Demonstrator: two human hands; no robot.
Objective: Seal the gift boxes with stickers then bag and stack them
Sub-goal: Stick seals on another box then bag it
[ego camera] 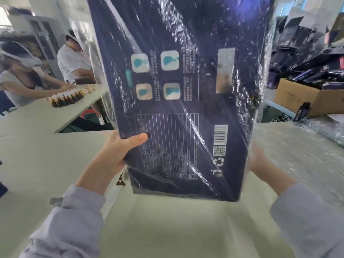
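Worktop: it lies well below the load, and nothing rests on it under my arms. If I lose hold, I judge the box lands on its low near edge and dents a corner.
Plastic bag: this clear, creased film wraps the whole box and stands loose past its right side. It is slick, so I think the box could slide inside it, or the film could tear at a box corner if I pull.
Gift box: the dark navy box is inside the bag, held up in the air between my hands. It is tilted, with the printed back and barcode facing me. I see no sticker from here, so an unsealed flap could go unnoticed.
Pile of clear wrap: it lies on the worktop to my right, and setting the box on it could let the stack slip.
Left hand: it is clamped on the box's lower left edge through the film, thumb on the face. One edge carries much of the weight, so it may twist.
Right hand: it lies against the lower right side, blurred behind the plastic. I cannot tell whether the fingers curl round the box, so that side may be the weak one.
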